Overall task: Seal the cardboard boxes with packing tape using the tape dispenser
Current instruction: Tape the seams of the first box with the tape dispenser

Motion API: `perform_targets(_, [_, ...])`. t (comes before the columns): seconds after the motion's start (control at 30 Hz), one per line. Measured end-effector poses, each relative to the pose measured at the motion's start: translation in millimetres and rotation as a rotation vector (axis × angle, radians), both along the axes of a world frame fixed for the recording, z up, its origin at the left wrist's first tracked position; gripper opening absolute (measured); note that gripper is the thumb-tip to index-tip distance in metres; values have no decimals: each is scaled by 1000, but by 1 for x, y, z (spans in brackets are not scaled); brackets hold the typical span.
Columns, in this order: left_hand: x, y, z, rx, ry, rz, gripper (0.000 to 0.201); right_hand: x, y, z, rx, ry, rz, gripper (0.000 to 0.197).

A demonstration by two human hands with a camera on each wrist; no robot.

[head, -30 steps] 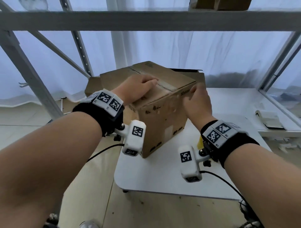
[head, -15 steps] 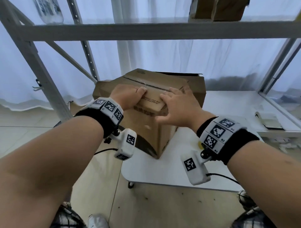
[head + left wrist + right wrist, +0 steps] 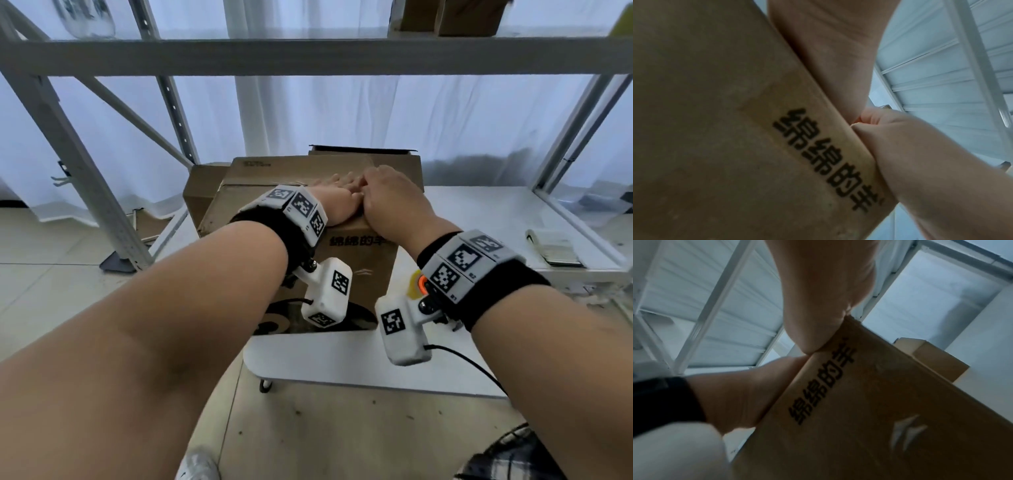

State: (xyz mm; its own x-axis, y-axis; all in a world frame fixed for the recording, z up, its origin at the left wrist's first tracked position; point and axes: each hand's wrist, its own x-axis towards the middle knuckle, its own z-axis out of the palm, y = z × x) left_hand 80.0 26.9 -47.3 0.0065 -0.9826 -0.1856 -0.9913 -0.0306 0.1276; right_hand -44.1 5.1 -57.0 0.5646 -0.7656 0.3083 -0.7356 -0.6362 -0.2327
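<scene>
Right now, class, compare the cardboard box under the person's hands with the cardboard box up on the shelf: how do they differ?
The cardboard box under the hands stands on the white table; the box on the shelf sits high on the shelf. The left hand and right hand rest on the lower box; nothing touches the shelf box. The lower box shows black print; none shows on the shelf box. Both are brown cardboard.

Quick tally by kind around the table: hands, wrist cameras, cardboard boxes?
Hands: 2, left hand and right hand, both resting on the front box.
Wrist cameras: 2.
Cardboard boxes: 2 certain, the front box and the open box behind; left rear cardboard unclear.
Total: 6.
</scene>
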Motion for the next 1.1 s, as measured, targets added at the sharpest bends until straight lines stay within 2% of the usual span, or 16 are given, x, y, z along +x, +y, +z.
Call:
perform_targets(0.1, [13, 5, -1, 18, 24, 14, 51, 5, -3, 3, -11, 122, -33, 34])
perform_targets(0.23, [43, 18, 0, 48, 37, 58, 50, 23, 3, 19, -70, 250, -102, 29])
perform_targets(0.4, [78, 46, 4, 36, 55, 154, 51, 31, 8, 24, -72, 278, -151, 22])
perform_targets(0.57, [92, 59, 8, 44, -1, 292, 55, 44, 17, 18, -64, 331, -122, 37])
perform_targets(0.67, [69, 39, 5, 48, -30, 321, 61, 46, 19, 15, -1, 300, -119, 38])
perform_targets(0.8, [38, 23, 2, 36, 26, 152, 58, 39, 14, 9, 99, 173, -124, 39])
perform_targets(0.9, [59, 33, 4, 27, 55, 121, 55, 37, 7, 1, 112, 108, -129, 34])
perform_targets(1.1, [124, 71, -1, -16, 9, 283, 58, 36, 1, -2, 34, 66, -95, 29])
